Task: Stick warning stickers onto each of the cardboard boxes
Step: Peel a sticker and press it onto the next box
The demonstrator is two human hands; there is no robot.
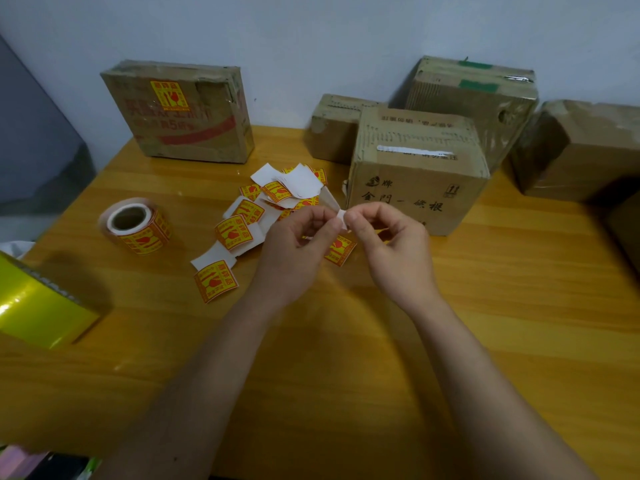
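Note:
My left hand [298,237] and my right hand [388,237] meet above the table, and both pinch one yellow-and-red warning sticker [341,249] by its white upper edge. Just behind my hands stands a cardboard box [415,174] with black print and no sticker on the faces I see. A flat box [180,112] at the back left carries a sticker on its front. Loose stickers and white backing scraps [273,199] lie in a heap left of my hands. A sticker roll [136,226] rests further left.
More cardboard boxes stand along the wall: a small one [332,129], a tall one with green tape [478,98], and a plastic-wrapped one [581,150] at the right. A shiny yellow box [38,306] lies at the table's left edge. The wooden table [346,358] spreads out in front.

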